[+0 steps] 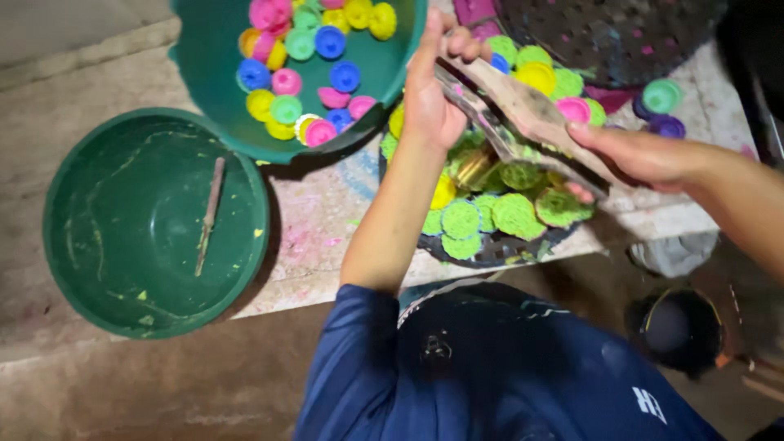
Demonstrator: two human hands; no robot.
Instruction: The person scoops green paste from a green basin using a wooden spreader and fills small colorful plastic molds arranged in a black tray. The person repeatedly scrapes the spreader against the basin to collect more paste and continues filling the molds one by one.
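My left hand grips the far end of a flat, paint-stained metal tool. My right hand holds its near end. The tool is held slanted above a dark perforated tray that carries several round green patterned pieces and some yellow ones. A small pink piece lies just beyond the tool.
A green bowl at the top holds several small pink, blue, yellow and green moulds. A second green bowl at the left holds only a thin stick. Another dark perforated tray lies top right. A dark round container stands on the floor.
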